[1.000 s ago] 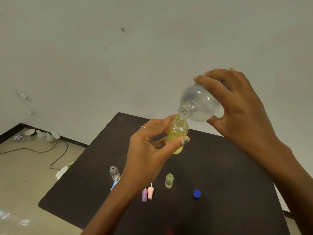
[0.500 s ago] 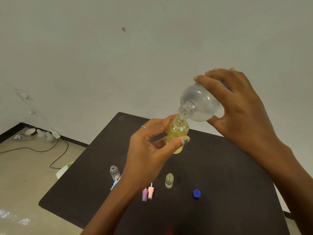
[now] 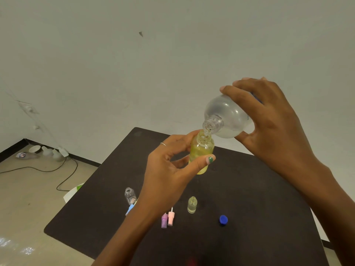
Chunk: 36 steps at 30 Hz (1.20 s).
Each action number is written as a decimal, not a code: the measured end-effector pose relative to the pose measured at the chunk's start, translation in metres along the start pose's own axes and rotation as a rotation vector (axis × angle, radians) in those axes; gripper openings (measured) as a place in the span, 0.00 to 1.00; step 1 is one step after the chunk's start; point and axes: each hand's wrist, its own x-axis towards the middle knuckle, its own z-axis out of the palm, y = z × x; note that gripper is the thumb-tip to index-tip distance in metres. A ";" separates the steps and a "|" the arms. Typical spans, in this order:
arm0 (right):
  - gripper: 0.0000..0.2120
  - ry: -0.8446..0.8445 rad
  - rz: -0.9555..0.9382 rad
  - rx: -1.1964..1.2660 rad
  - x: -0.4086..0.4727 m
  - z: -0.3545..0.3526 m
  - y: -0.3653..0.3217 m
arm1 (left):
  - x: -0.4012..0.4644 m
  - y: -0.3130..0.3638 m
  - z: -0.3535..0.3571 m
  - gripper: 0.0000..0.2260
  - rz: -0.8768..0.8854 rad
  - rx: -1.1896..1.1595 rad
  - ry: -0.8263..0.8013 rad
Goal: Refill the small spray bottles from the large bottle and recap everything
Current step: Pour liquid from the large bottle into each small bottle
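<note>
My left hand (image 3: 169, 169) holds a small yellow spray bottle (image 3: 201, 150) upright above the dark table (image 3: 249, 198), its top uncapped. My right hand (image 3: 269, 121) grips the large clear bottle (image 3: 224, 116), tipped with its open neck down over the yellow bottle's mouth; a thin stream of clear liquid runs into it. On the table stand a small clear bottle (image 3: 130, 195) and a small pale yellow bottle (image 3: 192, 204), both uncapped. A purple spray cap (image 3: 164, 220), a pink spray cap (image 3: 171, 218), a blue spray cap (image 3: 130, 209) and the large bottle's blue cap (image 3: 223, 220) lie nearby.
The table stands against a pale wall. On the floor at left lie a black cable (image 3: 57, 169), a few white objects by the baseboard (image 3: 48, 151) and a white and green item (image 3: 74, 191) beside the table edge.
Both hands and both bottles stay almost still; the large bottle remains tipped over the yellow bottle.
</note>
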 end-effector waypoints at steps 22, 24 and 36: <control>0.29 -0.005 -0.002 -0.009 0.000 0.000 -0.001 | 0.000 -0.002 0.000 0.16 0.003 0.004 0.009; 0.29 -0.005 -0.003 -0.011 0.000 0.000 -0.001 | 0.000 -0.002 0.000 0.16 0.000 -0.002 0.009; 0.29 -0.008 0.000 -0.015 0.001 -0.001 0.000 | 0.001 -0.001 0.000 0.17 -0.003 -0.005 0.004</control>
